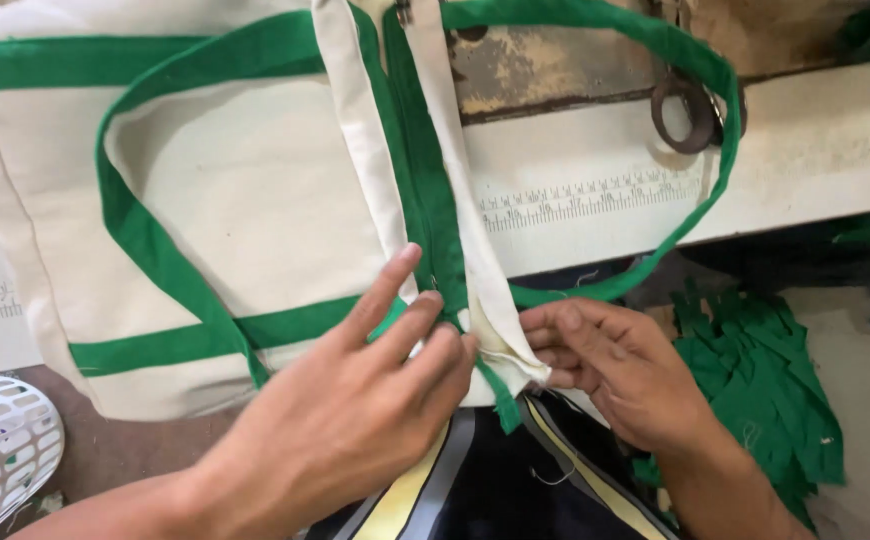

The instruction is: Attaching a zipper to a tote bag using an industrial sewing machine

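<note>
A cream canvas bag [245, 200] with green straps [135, 230] lies over the table edge, its top opening turned toward me. A green zipper strip [425, 190] runs down between two cream edge bands. My left hand [355, 400] pinches the near end of the zipper strip, fingers pressed on the left cream band. My right hand [605, 365] grips the corner of the right cream band [500, 300] next to it. One green handle loops wide across the table to the right.
Scissors [690, 110] lie on the white table [815, 150], which has a printed ruler scale along its front. A pile of green fabric strips [765, 380] sits lower right. A white plastic basket [0, 440] stands lower left.
</note>
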